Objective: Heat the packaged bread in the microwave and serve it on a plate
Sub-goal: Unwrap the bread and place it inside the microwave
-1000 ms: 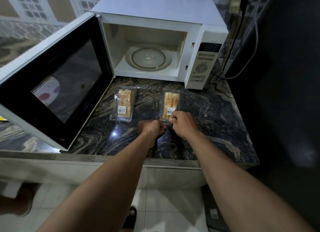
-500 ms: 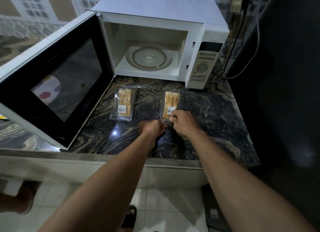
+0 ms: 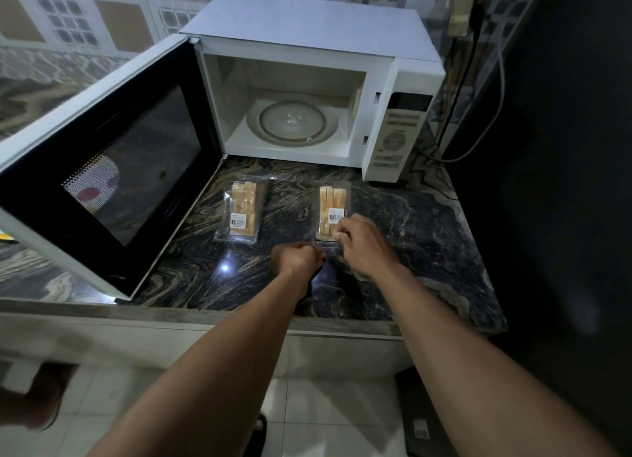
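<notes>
microwave point(image 3: 307, 80) open, turntable bare | right pack point(image 3: 332, 210) centre frame, left hand point(image 3: 295, 260) and right hand point(image 3: 362, 243) pinching its near edge | left pack point(image 3: 240, 210) untouched | heating, plating remain; no plate visible

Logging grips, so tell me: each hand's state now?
Left hand: closed, pinching the right clear plastic bread package at its near edge.
Right hand: closed on the same package.

Dim kitchen: dark marbled countertop point(image 3: 427, 217), patterned wall tiles point(image 3: 102, 19), pale tiled floor point(image 3: 325, 415).
</notes>
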Demonstrator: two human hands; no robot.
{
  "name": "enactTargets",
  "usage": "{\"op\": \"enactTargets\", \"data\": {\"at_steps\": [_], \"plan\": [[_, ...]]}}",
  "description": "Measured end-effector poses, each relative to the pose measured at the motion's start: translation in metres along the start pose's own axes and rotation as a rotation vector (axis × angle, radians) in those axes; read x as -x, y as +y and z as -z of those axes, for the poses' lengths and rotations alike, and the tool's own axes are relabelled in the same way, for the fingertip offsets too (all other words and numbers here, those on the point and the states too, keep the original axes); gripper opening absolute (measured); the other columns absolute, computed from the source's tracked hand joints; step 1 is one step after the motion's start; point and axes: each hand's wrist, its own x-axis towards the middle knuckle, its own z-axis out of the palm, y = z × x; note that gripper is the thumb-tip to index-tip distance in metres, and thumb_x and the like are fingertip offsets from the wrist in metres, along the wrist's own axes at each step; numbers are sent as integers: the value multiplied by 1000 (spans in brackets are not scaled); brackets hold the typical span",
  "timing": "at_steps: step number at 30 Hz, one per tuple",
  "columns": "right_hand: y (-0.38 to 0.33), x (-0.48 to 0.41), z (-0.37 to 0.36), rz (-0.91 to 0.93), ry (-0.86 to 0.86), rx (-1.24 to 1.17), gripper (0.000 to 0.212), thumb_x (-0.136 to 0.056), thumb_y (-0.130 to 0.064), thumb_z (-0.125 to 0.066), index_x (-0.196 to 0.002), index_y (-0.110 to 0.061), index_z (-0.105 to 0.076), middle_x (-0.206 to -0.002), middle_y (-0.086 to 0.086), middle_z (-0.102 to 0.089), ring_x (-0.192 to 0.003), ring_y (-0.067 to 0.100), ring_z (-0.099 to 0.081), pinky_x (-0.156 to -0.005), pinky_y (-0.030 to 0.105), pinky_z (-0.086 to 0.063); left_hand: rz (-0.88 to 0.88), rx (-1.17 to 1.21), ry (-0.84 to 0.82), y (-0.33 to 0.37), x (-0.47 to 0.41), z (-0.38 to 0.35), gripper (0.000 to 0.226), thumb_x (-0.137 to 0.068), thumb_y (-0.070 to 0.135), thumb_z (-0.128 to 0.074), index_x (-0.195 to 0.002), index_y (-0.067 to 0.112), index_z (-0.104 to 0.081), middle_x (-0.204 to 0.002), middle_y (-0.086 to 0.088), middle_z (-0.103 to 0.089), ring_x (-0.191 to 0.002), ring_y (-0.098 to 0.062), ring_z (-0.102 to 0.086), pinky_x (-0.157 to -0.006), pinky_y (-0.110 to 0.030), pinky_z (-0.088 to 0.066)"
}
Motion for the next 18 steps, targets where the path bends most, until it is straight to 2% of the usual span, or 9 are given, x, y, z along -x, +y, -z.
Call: {"op": "enactTargets", "data": {"at_steps": [4, 6, 7, 8, 10, 11, 13, 16, 18], "plan": [[-4, 0, 9, 47, 99, -10, 11, -97, -14, -57, -88, -13, -63, -89, -2, -47, -89, 22, -50, -72, 30, -37, -32, -116, -10, 6, 4, 4, 14, -86, -11, -60, -80, -6, -71, -73, -22, -71, -61, -27, -70, -52, -27, -58], [-8, -3, 12, 55, 141, -27, 11, -97, -15, -56, -89, -13, -63, -90, -2, -48, -91, 21, -50, -73, 30, -37, -52, -226, 4, 7, -1, 5, 6, -79, -2, -68, -75, -2, -72, -76, -21, -73, -67, -30, -73, -62, -38, -64], [-10, -6, 14, 61, 165, -38, 10, -97, -15, -57, -90, -12, -64, -91, -1, -50, -92, 22, -51, -73, 31, -40, -95, -289, 44, 9, -1, 7, 9, -72, 9, -73, -74, 0, -73, -77, -20, -73, -69, -31, -73, -67, -43, -64], [-12, -9, 15, 70, 196, -44, 10, -97, -15, -57, -91, -12, -64, -93, 1, -52, -93, 24, -52, -75, 34, -44, -147, -393, 96, 14, 2, 10, 16, -67, 17, -74, -74, 3, -73, -77, -18, -73, -68, -30, -72, -68, -40, -63], [-16, -15, 17, 79, 258, -50, 9, -96, -16, -59, -92, -11, -66, -96, 6, -55, -93, 26, -53, -77, 38, -47, -344, -577, 180, 34, 20, 16, 5, -76, 14, -67, -76, 9, -69, -73, -7, -67, -64, -20, -61, -64, -29, -49], [-18, -19, 18, 77, 286, -51, 9, -96, -17, -59, -92, -12, -67, -97, 7, -56, -94, 26, -53, -77, 38, -47, -444, -628, 178, 43, 24, 18, 8, -83, 8, -63, -84, 15, -65, -75, -2, -64, -65, -16, -56, -63, -26, -44], [-23, -26, 22, 60, 332, -55, 10, -96, -18, -60, -95, -12, -68, -99, 8, -58, -97, 27, -52, -79, 37, -46, -634, -723, 160, 61, 24, 18, 24, -88, 3, -63, -103, 20, -57, -91, -1, -62, -76, -15, -58, -65, -17, -41], [-27, -34, 26, 48, 358, -67, 14, -97, -19, -58, -98, -11, -69, -101, 8, -59, -101, 26, -52, -81, 37, -45, -868, -943, 93, 81, 8, 7, 49, -88, 11, -69, -134, 19, -52, -126, -9, -59, -113, -29, -57, -88, -35, -46], [-29, -38, 28, 48, 357, -77, 15, -97, -20, -57, -99, -12, -69, -104, 6, -59, -104, 24, -50, -83, 37, -45, -959, -1039, 0, 91, -2, 2, 65, -87, 9, -69, -145, 25, -46, -142, -9, -52, -125, -30, -53, -99, -42, -47]]}}
